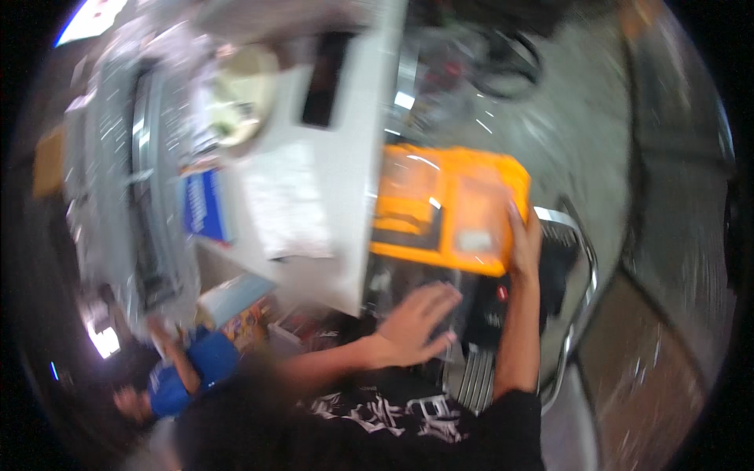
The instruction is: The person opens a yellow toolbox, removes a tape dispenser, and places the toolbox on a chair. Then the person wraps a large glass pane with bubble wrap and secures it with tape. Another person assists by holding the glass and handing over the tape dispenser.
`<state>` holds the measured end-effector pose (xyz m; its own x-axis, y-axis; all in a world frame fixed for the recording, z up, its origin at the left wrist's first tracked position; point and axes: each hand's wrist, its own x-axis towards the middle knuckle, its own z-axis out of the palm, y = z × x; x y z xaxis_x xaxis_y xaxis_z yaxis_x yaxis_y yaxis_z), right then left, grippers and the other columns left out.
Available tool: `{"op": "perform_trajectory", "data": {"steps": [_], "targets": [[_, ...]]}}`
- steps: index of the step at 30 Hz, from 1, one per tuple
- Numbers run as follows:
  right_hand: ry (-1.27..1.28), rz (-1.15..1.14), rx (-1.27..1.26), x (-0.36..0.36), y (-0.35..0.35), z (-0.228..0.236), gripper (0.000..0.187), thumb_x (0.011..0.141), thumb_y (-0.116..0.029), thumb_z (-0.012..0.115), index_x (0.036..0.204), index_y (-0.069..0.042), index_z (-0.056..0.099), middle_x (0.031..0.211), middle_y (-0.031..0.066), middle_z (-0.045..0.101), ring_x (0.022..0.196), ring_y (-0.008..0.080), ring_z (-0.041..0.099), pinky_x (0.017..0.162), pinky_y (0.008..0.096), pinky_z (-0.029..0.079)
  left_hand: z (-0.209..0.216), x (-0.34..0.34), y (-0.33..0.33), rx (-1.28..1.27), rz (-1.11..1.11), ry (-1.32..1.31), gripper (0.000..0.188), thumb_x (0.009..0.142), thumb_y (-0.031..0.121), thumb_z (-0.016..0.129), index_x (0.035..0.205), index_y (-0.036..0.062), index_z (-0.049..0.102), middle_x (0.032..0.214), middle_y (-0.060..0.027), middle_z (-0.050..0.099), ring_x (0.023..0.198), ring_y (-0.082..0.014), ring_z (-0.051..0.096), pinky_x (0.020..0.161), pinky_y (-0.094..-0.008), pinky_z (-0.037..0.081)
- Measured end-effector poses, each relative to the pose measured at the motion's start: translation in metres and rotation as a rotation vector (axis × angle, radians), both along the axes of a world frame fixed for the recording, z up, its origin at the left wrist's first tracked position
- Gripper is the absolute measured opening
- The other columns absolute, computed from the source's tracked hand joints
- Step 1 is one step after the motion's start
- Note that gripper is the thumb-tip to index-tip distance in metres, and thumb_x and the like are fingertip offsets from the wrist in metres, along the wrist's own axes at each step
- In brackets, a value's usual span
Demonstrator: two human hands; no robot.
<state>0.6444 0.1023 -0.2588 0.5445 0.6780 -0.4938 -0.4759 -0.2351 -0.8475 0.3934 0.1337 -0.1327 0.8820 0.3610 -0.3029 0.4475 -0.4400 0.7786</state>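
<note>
An orange plastic case with clear, window-like panels is held up beside the white table's edge. My right hand grips its right side, thumb over the front. A pale label-like patch shows behind one panel, but the picture is too blurred to make out the contents. Below the case, my left hand is apart from it, fingers stretched out and holding nothing. Under both hands lies a black item, perhaps a bag, on a metal-framed chair.
On the white table lie a dark phone-like slab, a white sheet, a blue box and a round cream object. Plastic-wrapped long grey pieces fill the left. Someone in blue is at lower left. A black loop lies beyond.
</note>
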Motion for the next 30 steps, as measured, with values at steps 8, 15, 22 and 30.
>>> {"op": "perform_trajectory", "data": {"steps": [8,15,22,30], "targets": [[0.572,-0.192,0.220,-0.080,0.047,-0.023,0.081,0.104,-0.068,0.033,0.152,-0.004,0.041,0.151,0.0158,0.047,0.136,0.0299,0.048,0.115,0.0477,0.038,0.022,-0.001,-0.016,-0.221,0.088,-0.162,0.063,0.093,0.038,0.067,0.139,0.0027,0.040,0.112,-0.0217,0.052,0.108,-0.0406,0.056,0.093,-0.0491,0.047],[0.686,-0.062,0.306,-0.144,0.091,-0.048,0.091,0.101,-0.075,0.027,0.162,-0.008,0.023,0.165,0.0127,0.030,0.148,0.0340,0.033,0.122,0.0504,0.025,0.019,-0.012,-0.027,-0.242,0.092,-0.017,0.071,0.096,0.045,0.062,0.138,-0.0054,0.035,0.121,-0.0307,0.056,0.113,-0.0487,0.058,0.097,-0.0518,0.047],[0.568,0.187,0.226,-0.153,0.112,-0.053,0.094,0.098,-0.079,0.027,0.166,-0.016,0.013,0.170,0.0117,0.017,0.153,0.0336,0.024,0.125,0.0513,0.019,0.014,-0.025,-0.030,-0.309,0.017,0.013,0.083,0.102,0.047,0.053,0.155,-0.0061,0.019,0.132,-0.0361,0.054,0.121,-0.0501,0.055,0.105,-0.0514,0.046],[0.434,0.327,0.274,-0.152,0.126,-0.054,0.087,0.099,-0.078,0.024,0.164,-0.020,0.019,0.168,0.0100,0.024,0.152,0.0305,0.028,0.123,0.0556,0.020,0.046,-0.060,-0.052,-0.419,0.006,-0.046,0.087,0.105,0.048,0.050,0.164,0.0080,-0.001,0.085,-0.0236,0.064,0.079,-0.0393,0.065,0.080,-0.0471,0.050]]}}
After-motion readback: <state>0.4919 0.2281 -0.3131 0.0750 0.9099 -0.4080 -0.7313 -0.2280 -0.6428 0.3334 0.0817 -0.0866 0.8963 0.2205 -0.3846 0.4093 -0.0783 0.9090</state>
